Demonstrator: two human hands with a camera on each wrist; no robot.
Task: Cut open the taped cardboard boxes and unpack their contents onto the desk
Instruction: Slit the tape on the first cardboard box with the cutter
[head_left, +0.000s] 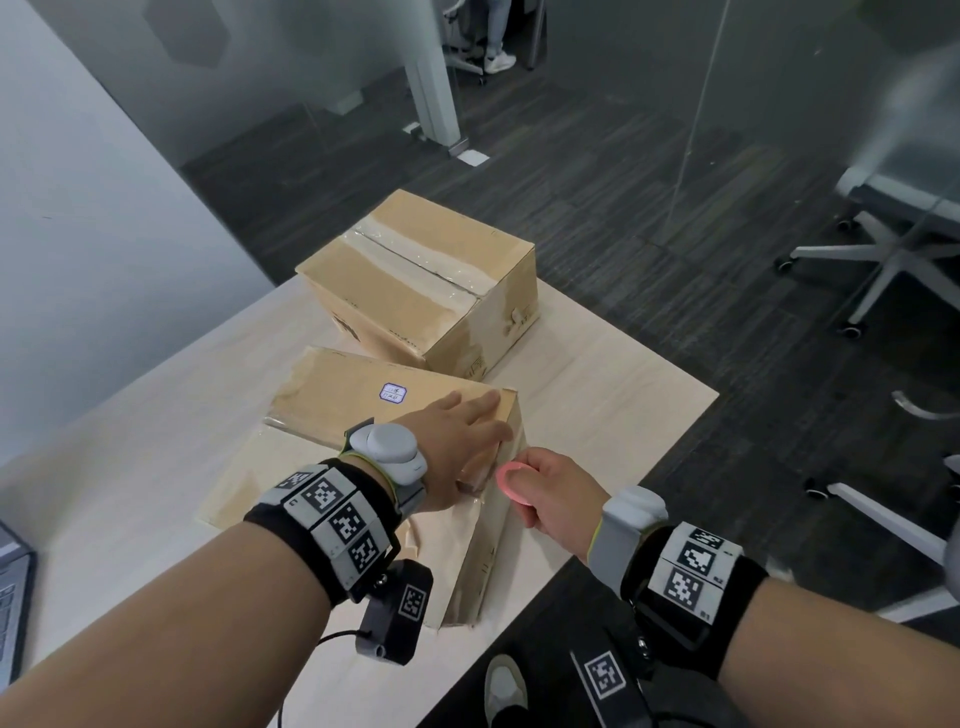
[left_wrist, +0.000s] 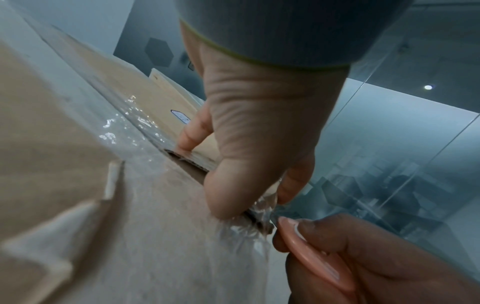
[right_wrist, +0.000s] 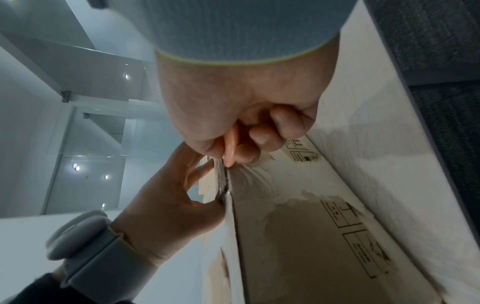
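Note:
Two taped cardboard boxes lie on the desk (head_left: 623, 374). The far box (head_left: 415, 280) is sealed with clear tape along its top seam. The near box (head_left: 332, 410), flat with a purple sticker, lies in front of it. My left hand (head_left: 483, 436) holds its right top corner, fingers on the flap and thumb at the flap's edge (left_wrist: 226, 195). My right hand (head_left: 550, 493) grips a small pink cutter (head_left: 511, 480) whose tip meets the crinkled tape (left_wrist: 259, 224) at that corner seam (right_wrist: 226, 181). The blade itself is hidden.
A laptop corner (head_left: 13, 597) shows at the desk's left edge. The desk's right edge runs close beside the near box. Office chairs (head_left: 883, 249) stand on the dark carpet to the right, with glass walls behind and a person's legs (head_left: 496, 36) far off.

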